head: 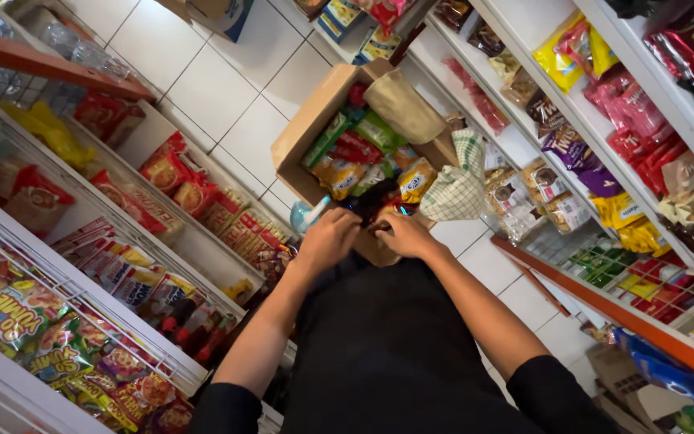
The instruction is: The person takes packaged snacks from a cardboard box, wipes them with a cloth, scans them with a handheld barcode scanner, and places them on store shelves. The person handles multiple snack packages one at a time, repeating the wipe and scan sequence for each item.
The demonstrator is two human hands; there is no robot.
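Head view: two hands at the near edge of a big snack box in a shop aisle.

Shelves of snacks (82, 313) stand on both sides of the cardboard box (307, 137), which sits on the white tile floor (234, 104) and is full of bright snack packets (355, 157). A checked cloth (455, 189) hangs on the box's right side. At the box's near edge lies a dark packet (371, 201), with its long side pointing away into the box. The left hand (327, 239) and the right hand (406, 233) meet at this edge, both just as near, and the dark packet sits just past their fingertips. Both hands are curled and seem to pinch something dark, but I cannot tell for sure what.
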